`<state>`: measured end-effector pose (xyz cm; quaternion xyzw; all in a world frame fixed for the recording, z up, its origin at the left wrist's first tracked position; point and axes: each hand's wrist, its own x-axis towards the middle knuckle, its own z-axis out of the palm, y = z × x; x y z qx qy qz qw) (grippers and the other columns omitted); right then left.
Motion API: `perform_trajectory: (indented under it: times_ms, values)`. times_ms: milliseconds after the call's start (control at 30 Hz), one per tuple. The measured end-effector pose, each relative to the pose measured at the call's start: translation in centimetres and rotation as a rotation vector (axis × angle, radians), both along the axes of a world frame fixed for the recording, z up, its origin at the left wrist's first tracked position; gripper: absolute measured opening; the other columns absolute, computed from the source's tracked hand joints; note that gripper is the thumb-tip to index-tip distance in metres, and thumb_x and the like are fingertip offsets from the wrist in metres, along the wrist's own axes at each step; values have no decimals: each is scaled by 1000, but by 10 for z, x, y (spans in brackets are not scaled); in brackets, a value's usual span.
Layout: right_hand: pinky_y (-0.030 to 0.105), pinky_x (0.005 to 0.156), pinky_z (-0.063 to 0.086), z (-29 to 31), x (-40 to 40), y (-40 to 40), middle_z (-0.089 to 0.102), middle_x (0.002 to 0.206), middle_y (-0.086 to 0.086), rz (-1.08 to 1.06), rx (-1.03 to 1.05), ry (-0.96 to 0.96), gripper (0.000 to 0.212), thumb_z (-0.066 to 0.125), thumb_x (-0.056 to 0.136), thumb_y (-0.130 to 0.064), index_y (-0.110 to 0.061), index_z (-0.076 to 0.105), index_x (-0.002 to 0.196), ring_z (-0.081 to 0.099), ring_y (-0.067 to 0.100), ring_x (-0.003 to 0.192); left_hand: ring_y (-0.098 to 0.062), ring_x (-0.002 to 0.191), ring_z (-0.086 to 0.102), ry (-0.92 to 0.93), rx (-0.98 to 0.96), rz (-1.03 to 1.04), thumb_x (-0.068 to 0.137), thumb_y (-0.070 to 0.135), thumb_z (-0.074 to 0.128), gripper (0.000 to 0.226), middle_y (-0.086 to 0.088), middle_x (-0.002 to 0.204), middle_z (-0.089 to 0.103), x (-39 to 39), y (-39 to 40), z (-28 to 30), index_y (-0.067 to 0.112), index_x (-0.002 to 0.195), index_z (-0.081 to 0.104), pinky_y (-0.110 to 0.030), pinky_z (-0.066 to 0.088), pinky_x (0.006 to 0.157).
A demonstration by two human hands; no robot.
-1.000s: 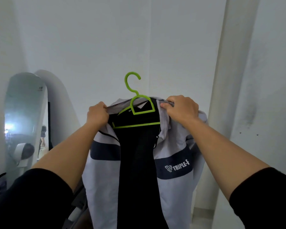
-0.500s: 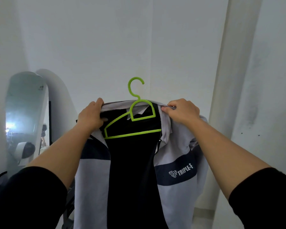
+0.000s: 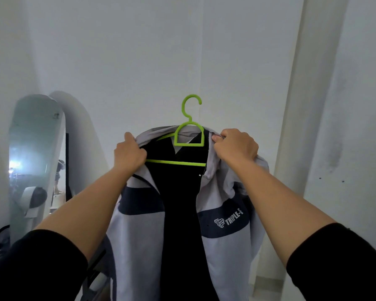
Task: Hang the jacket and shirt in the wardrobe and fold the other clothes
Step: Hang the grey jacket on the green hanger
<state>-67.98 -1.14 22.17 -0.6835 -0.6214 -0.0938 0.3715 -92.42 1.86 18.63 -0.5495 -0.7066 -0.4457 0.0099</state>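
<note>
The light grey jacket (image 3: 224, 263) with navy chest bands, white "TRIPLE-F" lettering and dark lining hangs open on a lime-green plastic hanger (image 3: 183, 148), its shoulders gripped by the left hand (image 3: 129, 155) and right hand (image 3: 237, 146).

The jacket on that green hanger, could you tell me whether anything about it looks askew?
Yes: the jacket sits unevenly on the green hanger. Its right shoulder bunches under the right hand, while the left hand grips the other side.

1. Both arms reach forward and up, bare forearms, black sleeves at the upper arms.
2. The left hand (image 3: 129, 156) grips cloth, fingers curled.
3. The right hand (image 3: 237, 147) apparently pinches cloth, knuckles up.
</note>
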Motion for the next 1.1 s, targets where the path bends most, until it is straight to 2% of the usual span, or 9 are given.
perform_trajectory:
  times_ms: [167, 300, 467, 533, 600, 700, 900, 1000, 1100]
  values:
    - [30, 65, 32, 0, 0, 3, 50, 80, 3, -64, -5, 0, 26, 44, 94, -37, -18, 57, 83, 45, 25, 75, -38, 99, 55, -10, 46, -286, 85, 8, 46, 26, -21, 106, 61, 45, -10, -2, 2, 110, 51, -31, 38, 75]
    - [30, 63, 31, -4, 7, 8, 52, 76, 2, -82, 25, 0, 27, 44, 94, -37, -17, 56, 79, 47, 26, 72, -28, 88, 52, -17, 23, -493, 89, 9, 47, 12, -9, 92, 55, 72, -23, -15, 11, 101, 48, -26, 32, 69]
    - [28, 56, 25, -12, 22, 12, 45, 61, -5, -18, 137, 9, 34, 44, 95, -40, -17, 47, 71, 47, 24, 66, -30, 109, 54, 187, -137, -689, 90, 34, 51, 48, -10, 118, 58, 78, -20, -31, 9, 129, 38, -32, 41, 87]
    - [28, 56, 25, -14, 30, 12, 47, 61, -6, 28, 176, 84, 32, 45, 95, -41, -18, 51, 74, 48, 22, 67, -26, 96, 58, 201, -79, -681, 89, 54, 45, 40, -3, 99, 61, 68, -14, -27, 19, 107, 51, -28, 40, 77]
    - [28, 57, 29, -11, 40, 12, 55, 69, -3, 85, 207, 175, 30, 45, 95, -41, -16, 56, 82, 50, 22, 70, -22, 86, 55, 60, 243, -466, 89, 55, 37, 40, -2, 89, 58, 53, -9, -13, 19, 90, 53, -26, 36, 71]
    - [32, 68, 38, -6, 52, 11, 57, 72, -4, 231, 235, 235, 25, 49, 95, -37, -15, 60, 86, 55, 23, 77, -21, 117, 45, 53, 444, -132, 100, 35, 28, 34, -4, 122, 53, 33, 8, 15, 17, 114, 53, -41, 32, 96]
    - [53, 89, 43, -4, 53, 11, 63, 75, -5, 377, 280, 238, 17, 54, 91, -31, -19, 64, 85, 60, 24, 84, -27, 135, 38, 72, -356, -469, 92, 67, 7, 76, -7, 146, 43, 20, 9, 61, 20, 131, 52, -41, 23, 114]
    - [53, 91, 43, -10, 59, 14, 62, 77, -7, 356, 264, 239, 16, 55, 92, -32, -21, 64, 86, 61, 23, 86, -26, 124, 48, 107, -406, -546, 91, 67, 18, 76, -7, 135, 52, 26, -4, 59, 12, 123, 59, -36, 35, 105]
    - [50, 95, 41, -15, 61, 14, 65, 84, -5, 349, 237, 258, 17, 52, 94, -32, -23, 67, 93, 60, 23, 93, -30, 97, 61, 48, -196, -622, 98, 49, 33, 58, -10, 96, 67, 36, -7, 51, 5, 77, 64, -21, 42, 71]
